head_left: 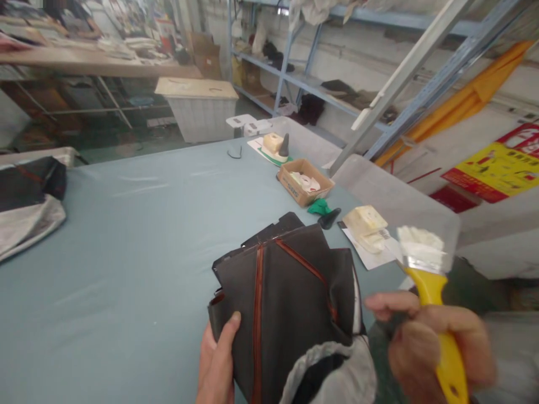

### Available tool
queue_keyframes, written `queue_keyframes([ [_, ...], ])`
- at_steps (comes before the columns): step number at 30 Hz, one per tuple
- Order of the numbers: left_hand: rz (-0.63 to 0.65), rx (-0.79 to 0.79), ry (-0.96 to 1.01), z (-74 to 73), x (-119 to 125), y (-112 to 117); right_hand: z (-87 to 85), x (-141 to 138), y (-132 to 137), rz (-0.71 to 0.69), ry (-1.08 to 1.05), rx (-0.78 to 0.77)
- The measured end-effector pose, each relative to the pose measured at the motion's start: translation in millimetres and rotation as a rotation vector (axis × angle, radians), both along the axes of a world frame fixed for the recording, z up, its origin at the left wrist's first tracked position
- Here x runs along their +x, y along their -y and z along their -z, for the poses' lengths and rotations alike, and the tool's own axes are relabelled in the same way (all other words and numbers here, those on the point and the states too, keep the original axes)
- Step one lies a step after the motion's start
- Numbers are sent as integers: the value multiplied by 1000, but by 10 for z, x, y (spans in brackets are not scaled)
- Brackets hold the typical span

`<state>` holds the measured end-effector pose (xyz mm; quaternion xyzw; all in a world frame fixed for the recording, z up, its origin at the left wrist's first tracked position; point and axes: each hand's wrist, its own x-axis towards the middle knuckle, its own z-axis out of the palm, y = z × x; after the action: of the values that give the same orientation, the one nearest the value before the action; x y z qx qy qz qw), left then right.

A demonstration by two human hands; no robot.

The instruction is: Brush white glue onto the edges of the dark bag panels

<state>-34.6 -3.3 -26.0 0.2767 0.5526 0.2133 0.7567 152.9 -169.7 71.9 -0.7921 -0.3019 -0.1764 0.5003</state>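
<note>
My left hand grips the left edge of a dark grey sewn piece with reddish-brown trim strips, its thumb on top. The piece looks like leather or coated fabric; a pale grey fabric edge curls at its lower right. In my right hand, the fingers are wrapped round the yellow handle of a paintbrush. The brush's pale bristles point up, to the right of the sewn piece and apart from it. My right index finger points toward the piece's right edge.
On the blue-grey table stand a small cardboard box, a green cloth, a dark cone-shaped thing and a cream block on card. More dark pieces lie at left. A shelf rack and white bin stand behind.
</note>
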Motion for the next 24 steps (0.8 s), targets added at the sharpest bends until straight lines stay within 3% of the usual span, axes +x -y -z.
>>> queue_keyframes([
  [3, 50, -22, 96, -71, -15, -97, -28, -286, -343, -416, -161, 156],
  [5, 102, -6, 130, -124, -17, -180, 73, -374, -596, -493, -333, 227],
  [9, 157, 27, 150, -179, 21, -272, 331, -326, -895, -538, -485, 154],
  [13, 77, 6, 154, -194, 84, -246, 485, -187, -892, -562, -527, 135],
  [19, 64, 3, 221, -174, 123, -269, 629, -28, -862, -493, -782, 230],
  [24, 100, 25, 239, -110, 116, -289, 632, 24, -911, -478, -836, 307],
])
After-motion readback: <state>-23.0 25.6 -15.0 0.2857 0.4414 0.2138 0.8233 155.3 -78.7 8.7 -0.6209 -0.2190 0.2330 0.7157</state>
